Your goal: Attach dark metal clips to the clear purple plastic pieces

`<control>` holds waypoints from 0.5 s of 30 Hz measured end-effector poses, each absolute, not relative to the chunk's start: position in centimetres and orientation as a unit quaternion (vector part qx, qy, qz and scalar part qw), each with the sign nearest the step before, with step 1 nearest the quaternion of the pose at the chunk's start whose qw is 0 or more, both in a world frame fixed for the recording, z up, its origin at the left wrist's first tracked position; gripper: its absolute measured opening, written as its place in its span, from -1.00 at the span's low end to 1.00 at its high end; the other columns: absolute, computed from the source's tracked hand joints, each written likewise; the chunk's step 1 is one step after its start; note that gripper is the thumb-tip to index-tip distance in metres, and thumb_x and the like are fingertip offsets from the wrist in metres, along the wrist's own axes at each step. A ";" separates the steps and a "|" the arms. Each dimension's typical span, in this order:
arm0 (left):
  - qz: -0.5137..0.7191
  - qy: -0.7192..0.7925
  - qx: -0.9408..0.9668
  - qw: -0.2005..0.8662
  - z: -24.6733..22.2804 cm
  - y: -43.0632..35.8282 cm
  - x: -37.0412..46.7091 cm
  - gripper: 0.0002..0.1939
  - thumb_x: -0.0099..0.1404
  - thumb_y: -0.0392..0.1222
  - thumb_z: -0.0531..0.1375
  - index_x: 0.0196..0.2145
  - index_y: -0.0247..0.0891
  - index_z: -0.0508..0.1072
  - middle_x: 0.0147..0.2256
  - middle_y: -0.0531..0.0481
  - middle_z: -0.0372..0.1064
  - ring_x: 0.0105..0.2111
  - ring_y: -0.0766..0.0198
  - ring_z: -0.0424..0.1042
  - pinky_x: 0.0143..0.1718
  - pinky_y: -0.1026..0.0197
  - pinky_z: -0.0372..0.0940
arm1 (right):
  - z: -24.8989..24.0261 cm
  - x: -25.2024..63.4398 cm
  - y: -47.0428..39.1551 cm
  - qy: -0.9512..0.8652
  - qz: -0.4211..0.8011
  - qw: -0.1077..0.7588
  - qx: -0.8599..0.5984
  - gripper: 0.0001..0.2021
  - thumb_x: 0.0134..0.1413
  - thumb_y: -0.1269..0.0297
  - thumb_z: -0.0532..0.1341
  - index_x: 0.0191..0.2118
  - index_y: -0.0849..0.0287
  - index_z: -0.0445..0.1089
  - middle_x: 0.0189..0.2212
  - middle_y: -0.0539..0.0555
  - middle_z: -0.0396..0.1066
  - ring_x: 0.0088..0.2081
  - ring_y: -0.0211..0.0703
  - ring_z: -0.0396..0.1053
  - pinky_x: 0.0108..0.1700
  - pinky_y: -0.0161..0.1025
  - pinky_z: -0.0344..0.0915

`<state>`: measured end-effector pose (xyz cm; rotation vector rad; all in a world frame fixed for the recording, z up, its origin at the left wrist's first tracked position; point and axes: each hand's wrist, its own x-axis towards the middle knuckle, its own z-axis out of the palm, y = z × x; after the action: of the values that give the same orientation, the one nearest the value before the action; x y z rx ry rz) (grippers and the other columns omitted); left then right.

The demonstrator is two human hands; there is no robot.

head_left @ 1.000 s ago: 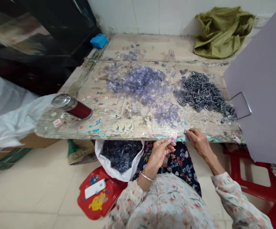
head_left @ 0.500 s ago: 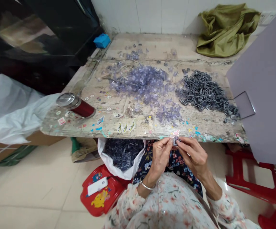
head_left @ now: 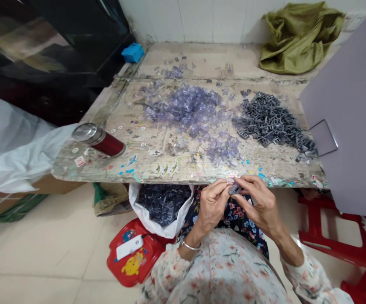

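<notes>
Table, one, pale wooden surface, worn and stained. Landmark: main heap of clear lilac pieces. To its right: heap of dark grey pieces. Just in front, slightly right: looser lilac scatter. Behind: small lilac cluster. Left and nearer: red flask with metallic top. Nearer, slightly left: three yellow-green stickers, side by side. Behind, far right: crumpled olive cloth.

Looks like a small plastic piece, dark grey and translucent lilac, and sits tilted, partly hidden, pinched between left hand and right hand.
</notes>
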<state>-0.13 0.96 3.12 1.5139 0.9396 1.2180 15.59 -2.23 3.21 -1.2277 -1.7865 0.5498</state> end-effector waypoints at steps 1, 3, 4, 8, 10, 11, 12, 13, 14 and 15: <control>0.493 0.379 0.625 0.472 3.2 1.0 -0.2 -0.79 0.37 -0.21 0.15 -0.34 -0.30 0.56 -0.39 -0.05 0.44 -0.38 0.31 0.40 -0.33 0.30 0.29 | 3.3 15.7 -2.2 -0.725 0.216 0.435 -0.489 -0.50 0.18 0.46 0.23 0.21 -0.01 0.29 -0.06 0.15 0.33 -0.07 -0.14 0.40 -0.14 -0.23 0.52; 0.484 0.374 0.634 0.473 3.4 1.0 -0.4 -0.79 0.37 -0.20 0.15 -0.33 -0.29 0.57 -0.39 -0.06 0.45 -0.38 0.29 0.41 -0.32 0.28 0.30 | 3.5 15.9 -2.2 -0.732 0.202 0.435 -0.484 -0.48 0.16 0.46 0.25 0.22 -0.03 0.29 -0.07 0.14 0.34 -0.08 -0.14 0.40 -0.12 -0.21 0.52; 0.480 0.375 0.636 0.474 3.4 1.0 -0.5 -0.78 0.37 -0.19 0.15 -0.32 -0.29 0.57 -0.39 -0.06 0.45 -0.38 0.28 0.41 -0.32 0.27 0.30 | 3.5 16.0 -2.2 -0.733 0.200 0.436 -0.483 -0.48 0.15 0.45 0.26 0.21 -0.04 0.30 -0.08 0.13 0.35 -0.09 -0.14 0.41 -0.13 -0.20 0.52; 0.470 0.392 0.631 0.477 3.6 1.0 -0.6 -0.76 0.37 -0.15 0.14 -0.33 -0.27 0.59 -0.38 -0.08 0.47 -0.36 0.24 0.44 -0.29 0.24 0.32 | 4.1 16.1 -2.2 -0.727 0.213 0.444 -0.479 -0.51 0.15 0.42 0.28 0.18 -0.05 0.34 -0.11 0.12 0.38 -0.13 -0.14 0.42 -0.18 -0.22 0.53; 0.468 0.396 0.630 0.477 3.6 1.0 -0.6 -0.76 0.36 -0.15 0.14 -0.33 -0.26 0.59 -0.37 -0.09 0.48 -0.36 0.22 0.44 -0.28 0.23 0.32 | 4.5 16.0 -2.1 -0.723 0.210 0.448 -0.482 -0.55 0.15 0.39 0.28 0.16 -0.03 0.37 -0.13 0.12 0.41 -0.16 -0.15 0.44 -0.19 -0.20 0.53; 0.469 0.394 0.630 0.478 3.6 0.9 -0.6 -0.76 0.36 -0.15 0.15 -0.33 -0.25 0.59 -0.37 -0.09 0.48 -0.35 0.22 0.44 -0.28 0.23 0.32 | 4.6 16.0 -2.1 -0.722 0.205 0.451 -0.483 -0.57 0.15 0.38 0.28 0.14 -0.02 0.39 -0.15 0.12 0.43 -0.17 -0.15 0.45 -0.19 -0.19 0.53; 0.471 0.392 0.629 0.479 3.6 0.9 -0.5 -0.76 0.36 -0.15 0.15 -0.33 -0.25 0.60 -0.37 -0.09 0.48 -0.35 0.22 0.44 -0.28 0.23 0.32 | 4.8 15.9 -2.1 -0.719 0.200 0.456 -0.484 -0.59 0.15 0.38 0.28 0.12 -0.01 0.41 -0.17 0.12 0.44 -0.18 -0.15 0.46 -0.20 -0.19 0.52; 0.473 0.391 0.628 0.479 3.6 0.9 -0.5 -0.76 0.36 -0.16 0.15 -0.34 -0.25 0.60 -0.37 -0.09 0.48 -0.35 0.22 0.44 -0.28 0.23 0.32 | 4.9 15.8 -2.1 -0.717 0.195 0.461 -0.485 -0.60 0.15 0.38 0.29 0.11 -0.01 0.42 -0.18 0.12 0.45 -0.19 -0.14 0.46 -0.21 -0.19 0.52; 0.475 0.391 0.627 0.478 3.7 0.8 -0.5 -0.77 0.36 -0.16 0.15 -0.34 -0.26 0.60 -0.37 -0.10 0.49 -0.35 0.22 0.44 -0.28 0.23 0.32 | 5.0 15.7 -2.1 -0.715 0.189 0.467 -0.485 -0.61 0.15 0.38 0.29 0.09 0.00 0.43 -0.19 0.12 0.46 -0.19 -0.14 0.46 -0.21 -0.19 0.52; 0.477 0.391 0.626 0.476 3.7 0.8 -0.5 -0.77 0.36 -0.17 0.15 -0.33 -0.26 0.60 -0.36 -0.10 0.49 -0.35 0.23 0.44 -0.28 0.24 0.32 | 5.1 15.6 -2.1 -0.714 0.181 0.473 -0.484 -0.62 0.14 0.39 0.30 0.08 0.01 0.44 -0.20 0.12 0.46 -0.19 -0.14 0.47 -0.21 -0.19 0.52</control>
<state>-0.46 0.79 3.71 1.5307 0.9550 1.1662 15.57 -2.13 5.12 -1.1860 -1.7466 0.4438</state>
